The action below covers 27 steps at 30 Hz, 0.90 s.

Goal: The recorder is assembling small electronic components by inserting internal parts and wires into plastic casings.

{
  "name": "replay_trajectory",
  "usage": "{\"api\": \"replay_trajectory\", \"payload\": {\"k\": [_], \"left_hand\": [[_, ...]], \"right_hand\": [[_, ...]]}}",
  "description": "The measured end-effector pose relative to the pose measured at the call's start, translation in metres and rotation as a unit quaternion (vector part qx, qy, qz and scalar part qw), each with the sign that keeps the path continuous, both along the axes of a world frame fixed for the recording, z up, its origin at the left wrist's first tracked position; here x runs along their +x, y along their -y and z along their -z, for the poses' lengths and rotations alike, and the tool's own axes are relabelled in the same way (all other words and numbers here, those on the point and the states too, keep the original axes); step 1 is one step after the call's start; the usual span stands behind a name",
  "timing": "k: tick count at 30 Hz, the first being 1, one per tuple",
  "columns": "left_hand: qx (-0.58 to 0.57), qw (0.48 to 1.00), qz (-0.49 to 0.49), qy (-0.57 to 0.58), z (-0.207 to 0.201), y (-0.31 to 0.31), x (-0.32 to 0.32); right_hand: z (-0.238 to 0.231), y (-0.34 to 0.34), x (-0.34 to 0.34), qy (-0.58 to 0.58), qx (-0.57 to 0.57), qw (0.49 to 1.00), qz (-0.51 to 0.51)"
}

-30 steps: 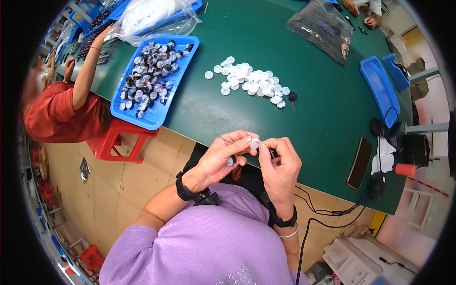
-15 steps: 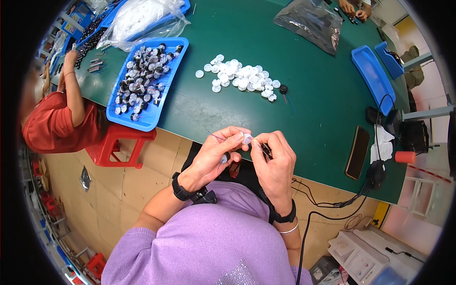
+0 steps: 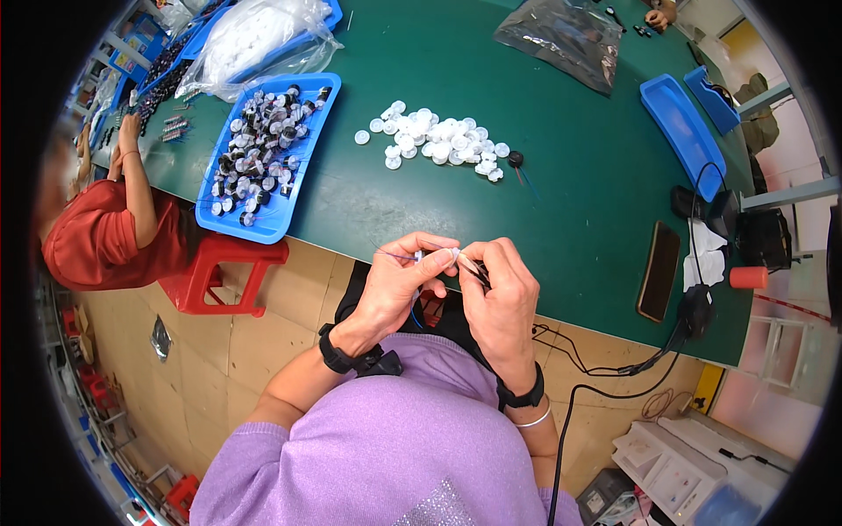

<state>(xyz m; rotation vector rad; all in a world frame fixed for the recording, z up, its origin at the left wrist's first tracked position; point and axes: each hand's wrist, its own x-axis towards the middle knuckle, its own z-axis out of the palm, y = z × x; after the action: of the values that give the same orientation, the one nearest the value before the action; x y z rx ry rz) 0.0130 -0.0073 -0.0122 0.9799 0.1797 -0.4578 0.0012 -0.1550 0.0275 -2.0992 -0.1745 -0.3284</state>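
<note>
1. You're working at the near edge of the green surface (image 3: 579,263); a broad strip of green runs between that edge and the white discs, widening toward the near right corner.
2. Left of you, past the near edge, a co-worker in a red top (image 3: 101,232) sits on a red stool (image 3: 232,273).
3. Your blue tray (image 3: 267,230), loaded with wired black-and-clear parts, stands to the left, its lower end at the near edge.
4. A dark plastic bag (image 3: 566,44) lies toward the far edge.
5. A long blue tray (image 3: 680,123) lies toward the right edge.
6. A loose pile of white discs (image 3: 447,138) sits mid-surface, well apart from your hands.
7. Your left hand (image 3: 395,280) is at the near edge, thumb and forefinger pinching a small white piece; thin wires trail from this hand.
8. Your right hand (image 3: 504,294) is just beside it, fingers closed on a dark piece (image 3: 476,271), mostly hidden.
9. A phone (image 3: 658,272) lies near the right corner.
10. One black round part (image 3: 515,159) sits just right of the pile.
11. That small white piece (image 3: 454,252) is between your two hands, over the near edge.
</note>
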Motion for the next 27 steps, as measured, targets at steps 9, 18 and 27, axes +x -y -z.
{"api": "replay_trajectory", "payload": {"k": [9, 18, 27], "left_hand": [[0.005, 0.999, -0.021, 0.030, -0.014, -0.001, -0.002], [0.079, 0.993, 0.009, 0.084, -0.014, -0.003, -0.006], [0.056, 0.995, 0.042, 0.069, -0.019, -0.009, 0.004]], "right_hand": [[0.019, 0.010, -0.006, -0.164, 0.237, 0.957, -0.043], [0.017, 0.004, -0.007, -0.117, 0.195, 0.974, -0.019], [0.010, 0.021, 0.000, -0.161, 0.243, 0.956, -0.032]]}}
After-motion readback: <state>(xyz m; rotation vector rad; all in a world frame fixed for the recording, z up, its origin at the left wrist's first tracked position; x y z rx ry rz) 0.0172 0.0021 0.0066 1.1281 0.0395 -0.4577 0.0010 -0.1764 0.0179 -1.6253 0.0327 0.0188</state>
